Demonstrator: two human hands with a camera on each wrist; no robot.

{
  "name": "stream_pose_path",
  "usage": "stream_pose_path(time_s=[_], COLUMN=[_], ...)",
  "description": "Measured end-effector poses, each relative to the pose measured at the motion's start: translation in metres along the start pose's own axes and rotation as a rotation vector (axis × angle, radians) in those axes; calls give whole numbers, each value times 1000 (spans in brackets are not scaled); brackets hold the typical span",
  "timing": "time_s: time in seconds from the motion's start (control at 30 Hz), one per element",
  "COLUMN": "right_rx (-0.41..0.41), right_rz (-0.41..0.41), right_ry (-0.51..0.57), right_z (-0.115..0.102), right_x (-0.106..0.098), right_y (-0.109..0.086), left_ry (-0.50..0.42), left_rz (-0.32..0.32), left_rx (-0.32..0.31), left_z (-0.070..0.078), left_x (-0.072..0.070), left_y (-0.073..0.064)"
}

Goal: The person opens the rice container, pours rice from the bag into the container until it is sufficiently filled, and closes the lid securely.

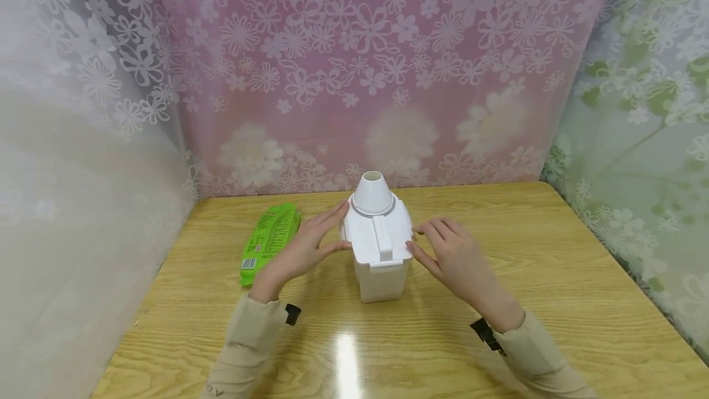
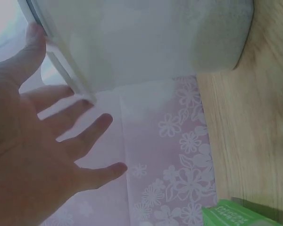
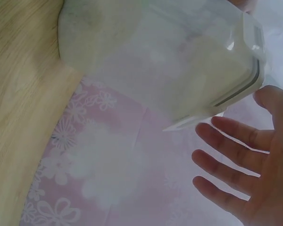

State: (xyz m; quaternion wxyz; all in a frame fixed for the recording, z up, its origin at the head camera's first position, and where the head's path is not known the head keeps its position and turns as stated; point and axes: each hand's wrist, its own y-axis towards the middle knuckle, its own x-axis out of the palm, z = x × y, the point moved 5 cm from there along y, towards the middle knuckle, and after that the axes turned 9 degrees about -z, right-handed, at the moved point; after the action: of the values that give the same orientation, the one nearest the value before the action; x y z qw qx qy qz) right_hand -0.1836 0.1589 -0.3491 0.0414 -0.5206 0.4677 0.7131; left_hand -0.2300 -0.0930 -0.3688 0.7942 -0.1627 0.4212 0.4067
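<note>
A translucent plastic storage container (image 1: 380, 282) stands upright on the table, its white lid (image 1: 362, 240) on top. On the lid sits a white cone-shaped cup (image 1: 373, 194) with a round opening facing up. My left hand (image 1: 306, 244) is at the left edge of the lid, thumb and fingers spread apart; the left wrist view shows the thumb (image 2: 30, 49) against the rim. At the opposite edge is my right hand (image 1: 451, 254), its thumb touching the lid near the front corner. In the right wrist view the other fingers (image 3: 226, 176) are loosely extended beside the container (image 3: 146, 56).
A green printed packet (image 1: 270, 239) with a barcode lies left of the container, beside my left forearm. The wooden table (image 1: 554, 276) reaches back to a pink floral curtain (image 1: 332, 79), with more curtains at both sides.
</note>
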Motion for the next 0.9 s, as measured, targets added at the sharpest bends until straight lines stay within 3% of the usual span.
stream_pose_path(time_s=[0.17, 0.3, 0.43, 0.9], right_rx=[25, 36, 31, -7], right_rz=[-22, -54, -51, -1], right_ry=[28, 68, 74, 15], right_z=[9, 11, 9, -3], right_x=[5, 10, 11, 5], right_y=[0, -1, -1, 0], left_ry=[20, 82, 114, 39], left_rz=[102, 139, 131, 52], left_rx=[-63, -54, -33, -41], left_z=[7, 18, 23, 16], left_x=[4, 9, 12, 13], left_y=[-9, -11, -12, -9])
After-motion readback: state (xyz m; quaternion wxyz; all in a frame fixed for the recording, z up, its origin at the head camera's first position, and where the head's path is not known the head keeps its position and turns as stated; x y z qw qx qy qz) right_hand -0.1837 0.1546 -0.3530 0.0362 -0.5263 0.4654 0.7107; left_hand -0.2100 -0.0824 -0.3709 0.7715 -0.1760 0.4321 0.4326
